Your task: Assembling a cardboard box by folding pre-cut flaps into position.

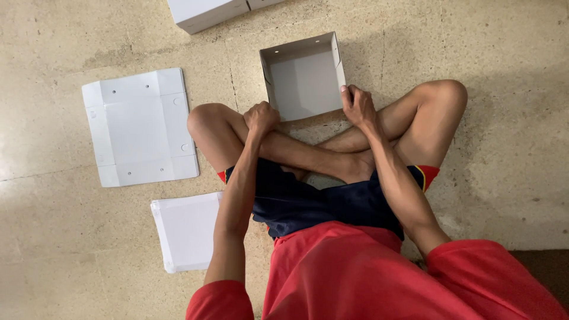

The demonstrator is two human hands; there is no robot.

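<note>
Head view: left hand and right hand each grasp the grey box at its near corners; pressing evenly would keep the walls square.

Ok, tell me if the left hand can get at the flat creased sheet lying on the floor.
Probably yes: the left hand rests on the open box, and only bare floor lies between it and the flat sheet.

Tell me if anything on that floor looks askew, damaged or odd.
Nothing looks damaged or spilled. The folded grey box sits slightly turned, its near wall missing or folded down between the left hand and right hand. The flat creased sheet lies tilted, unfolded.
</note>
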